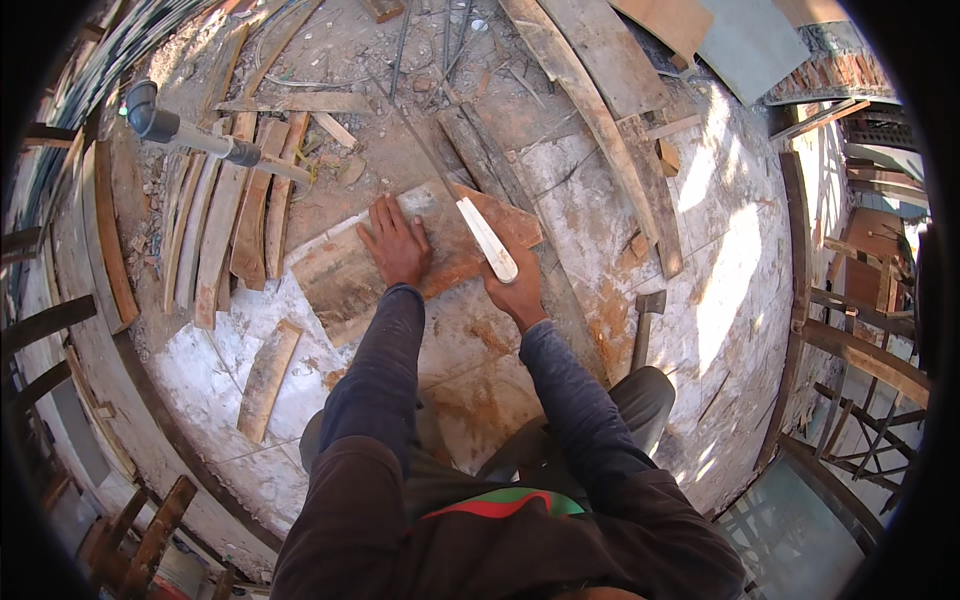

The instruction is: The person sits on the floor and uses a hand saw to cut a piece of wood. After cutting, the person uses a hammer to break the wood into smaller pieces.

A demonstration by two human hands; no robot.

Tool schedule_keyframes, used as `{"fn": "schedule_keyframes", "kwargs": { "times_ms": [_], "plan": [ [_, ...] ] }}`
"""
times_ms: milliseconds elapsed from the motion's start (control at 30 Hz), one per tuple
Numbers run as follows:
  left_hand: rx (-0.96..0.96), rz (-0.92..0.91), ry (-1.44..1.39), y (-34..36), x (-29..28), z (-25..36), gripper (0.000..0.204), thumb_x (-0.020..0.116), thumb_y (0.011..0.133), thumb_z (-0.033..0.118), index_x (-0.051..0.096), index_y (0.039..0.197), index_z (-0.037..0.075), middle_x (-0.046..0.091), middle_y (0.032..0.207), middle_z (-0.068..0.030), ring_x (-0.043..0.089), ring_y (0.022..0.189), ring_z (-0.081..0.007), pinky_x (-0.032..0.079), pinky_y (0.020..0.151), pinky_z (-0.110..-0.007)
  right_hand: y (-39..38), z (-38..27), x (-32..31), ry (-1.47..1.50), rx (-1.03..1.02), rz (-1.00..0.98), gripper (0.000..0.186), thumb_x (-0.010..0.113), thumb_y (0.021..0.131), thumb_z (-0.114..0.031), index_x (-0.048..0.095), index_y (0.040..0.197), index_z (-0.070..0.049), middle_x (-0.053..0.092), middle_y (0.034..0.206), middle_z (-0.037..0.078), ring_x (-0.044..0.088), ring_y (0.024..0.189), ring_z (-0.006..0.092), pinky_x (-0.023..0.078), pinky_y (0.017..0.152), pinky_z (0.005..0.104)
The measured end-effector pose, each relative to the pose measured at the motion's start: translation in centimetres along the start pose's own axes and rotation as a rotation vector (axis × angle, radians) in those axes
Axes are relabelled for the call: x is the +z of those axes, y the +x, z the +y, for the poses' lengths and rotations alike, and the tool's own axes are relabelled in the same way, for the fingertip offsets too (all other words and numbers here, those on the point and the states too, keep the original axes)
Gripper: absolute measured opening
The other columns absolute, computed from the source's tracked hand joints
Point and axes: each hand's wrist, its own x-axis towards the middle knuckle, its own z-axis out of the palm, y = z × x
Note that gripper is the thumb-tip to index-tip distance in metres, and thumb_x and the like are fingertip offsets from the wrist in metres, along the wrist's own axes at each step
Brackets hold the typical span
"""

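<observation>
My right hand is wrapped round the white handle of a hand saw. The saw's thin blade runs away from me and to the left, over a worn wooden board on the floor. On that board my left hand lies flat with its fingers spread. A reddish-brown part of the board shows to the right of the blade. Where the teeth meet the wood is too fine to make out. Under the board's right side a long timber runs along the floor.
A short wood offcut lies left of my knees. To my right is a small hatchet or hammer. Several planks and a pipe with a dark elbow are at the left. Long boards lie at the far right.
</observation>
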Motion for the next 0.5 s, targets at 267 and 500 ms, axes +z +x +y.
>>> {"fn": "schedule_keyframes", "kwargs": {
  "times_ms": [267, 500],
  "plan": [
    [-0.021, 0.028, 0.023, 0.0, 0.1, -0.9, 0.059, 0.041, 0.102, 0.030, 0.030, 0.151, 0.000, 0.033, 0.154, -0.0178, 0.025, 0.146, -0.0331, 0.012, 0.117, -0.061, -18.5, -3.9, -9.1, -0.061, 0.141, -0.066, 0.054, 0.061, 0.079, 0.000, 0.058, 0.134, -0.001, 0.070, 0.119, 0.016, 0.070, 0.105, 0.0207, 0.050, 0.093, 0.0283],
    [-0.003, 0.001, -0.005, 0.1, 0.3, 0.0, 0.060, 0.042, 0.101, 0.030, 0.029, 0.152, 0.000, 0.032, 0.155, -0.0176, 0.024, 0.147, -0.0322, 0.011, 0.118, -0.059, -1.2, -0.3, 0.5, -0.070, -0.040, 0.005, 0.058, 0.068, 0.074, -0.005, 0.059, 0.131, -0.009, 0.070, 0.098, 0.021, 0.071, 0.084, 0.0332, 0.054, 0.074, 0.0329]
  ]
}}
